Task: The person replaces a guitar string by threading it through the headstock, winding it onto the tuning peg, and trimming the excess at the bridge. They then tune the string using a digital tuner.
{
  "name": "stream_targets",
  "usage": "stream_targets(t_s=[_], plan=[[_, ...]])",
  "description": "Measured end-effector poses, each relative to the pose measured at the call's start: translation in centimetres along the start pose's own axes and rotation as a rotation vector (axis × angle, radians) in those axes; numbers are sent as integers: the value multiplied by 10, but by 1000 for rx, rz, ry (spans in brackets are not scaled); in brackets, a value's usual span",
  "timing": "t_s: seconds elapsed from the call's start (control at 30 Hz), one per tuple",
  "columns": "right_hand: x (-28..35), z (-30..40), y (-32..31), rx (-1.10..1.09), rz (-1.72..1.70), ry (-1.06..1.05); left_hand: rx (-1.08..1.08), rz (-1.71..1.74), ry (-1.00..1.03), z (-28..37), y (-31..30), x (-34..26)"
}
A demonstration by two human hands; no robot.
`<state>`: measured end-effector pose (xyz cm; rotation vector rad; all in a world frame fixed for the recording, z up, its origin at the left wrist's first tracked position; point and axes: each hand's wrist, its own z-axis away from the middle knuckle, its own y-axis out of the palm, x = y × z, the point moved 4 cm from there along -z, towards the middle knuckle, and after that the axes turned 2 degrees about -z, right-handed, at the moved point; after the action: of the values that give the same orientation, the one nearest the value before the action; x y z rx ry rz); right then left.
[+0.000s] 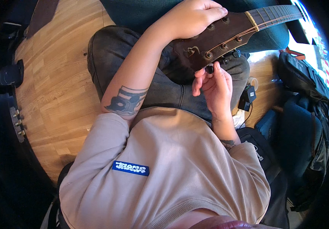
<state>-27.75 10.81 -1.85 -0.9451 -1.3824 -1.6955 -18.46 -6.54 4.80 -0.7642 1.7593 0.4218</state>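
The dark brown headstock [214, 40] of a guitar lies over my lap, its fretted neck [276, 17] running to the upper right. My left hand [196, 18] grips the headstock's far edge, thumb along it near a tuning post; its other fingers are mostly hidden. With thumb and fingers, my right hand [217, 84] pinches a black tuning peg button [209, 69] on the near edge. Copper-coloured strings [239, 35] pass over the pale nut [251, 21] to posts on the near side. A loose curl of string [192, 51] sits at another post.
My legs in dark jeans [118, 54] are bent beneath the headstock. On the wood floor [55, 86], a black box with a cord [247, 96] stands to the right beside a round pale item [253, 83]. Black bags [296, 70] and blue-green upholstery [299, 131] line the right side.
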Motion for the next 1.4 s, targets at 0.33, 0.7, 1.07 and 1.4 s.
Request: stream_targets(t_s=[0.33, 0.7, 1.07, 1.4], plan=[[-7, 1, 14, 151, -410, 232, -70, -82, 147, -3, 0, 10], [0, -1, 12, 26, -172, 17, -93, -120, 119, 0, -2, 7], [24, 11, 24, -218, 1058, -846, -55, -111, 67, 0, -1, 6], [13, 4, 1, -73, 328, -161, -65, -116, 119, -1, -1, 7]])
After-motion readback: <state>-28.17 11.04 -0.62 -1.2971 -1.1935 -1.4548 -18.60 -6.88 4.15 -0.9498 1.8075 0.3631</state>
